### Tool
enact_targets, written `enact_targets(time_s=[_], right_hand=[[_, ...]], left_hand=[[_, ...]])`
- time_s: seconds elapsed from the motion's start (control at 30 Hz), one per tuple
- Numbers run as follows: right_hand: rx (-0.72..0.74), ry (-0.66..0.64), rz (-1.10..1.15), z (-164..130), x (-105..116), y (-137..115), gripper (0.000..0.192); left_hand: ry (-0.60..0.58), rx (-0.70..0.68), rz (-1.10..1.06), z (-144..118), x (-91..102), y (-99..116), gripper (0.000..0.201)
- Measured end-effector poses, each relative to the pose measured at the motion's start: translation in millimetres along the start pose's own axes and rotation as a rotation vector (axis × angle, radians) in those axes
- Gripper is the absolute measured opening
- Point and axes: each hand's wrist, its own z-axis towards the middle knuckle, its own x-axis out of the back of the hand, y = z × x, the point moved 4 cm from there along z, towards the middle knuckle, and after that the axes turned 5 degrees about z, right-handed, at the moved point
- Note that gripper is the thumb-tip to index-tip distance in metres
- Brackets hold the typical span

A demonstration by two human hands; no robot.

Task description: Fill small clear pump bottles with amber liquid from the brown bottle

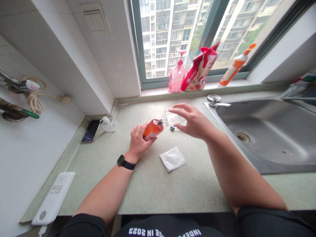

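My left hand (pixel 141 140) is wrapped round a bottle of orange liquid (pixel 153 129), which tilts to the right. My right hand (pixel 189 119) holds a clear bottle (pixel 172 118) tipped on its side, its neck pointing left. The two bottle mouths meet, or nearly so; I cannot tell whether they touch. Below the clear bottle a small black cap (pixel 172 128) lies on the counter. Nearer to me is a folded white tissue (pixel 172 159). A clear pump top with a white nozzle (pixel 108 124) stands to the left of my hands.
A phone (pixel 91 131) and a white power bank (pixel 53 198) lie along the left wall. The steel sink (pixel 249 121) with its tap (pixel 218 102) is at the right. On the sill stand a pink pump bottle (pixel 177 77), a red pouch (pixel 200 70) and an orange-white bottle (pixel 234 69).
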Motion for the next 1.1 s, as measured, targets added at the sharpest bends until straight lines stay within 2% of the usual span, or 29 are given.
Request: enact_targets(time_s=[1.1], right_hand=[[-0.003, -0.018, 0.0, -1.0, -0.6, 1.1, 0.06]], left_hand=[[-0.021, 0.025, 0.004, 0.0, 0.9, 2.2, 0.076]])
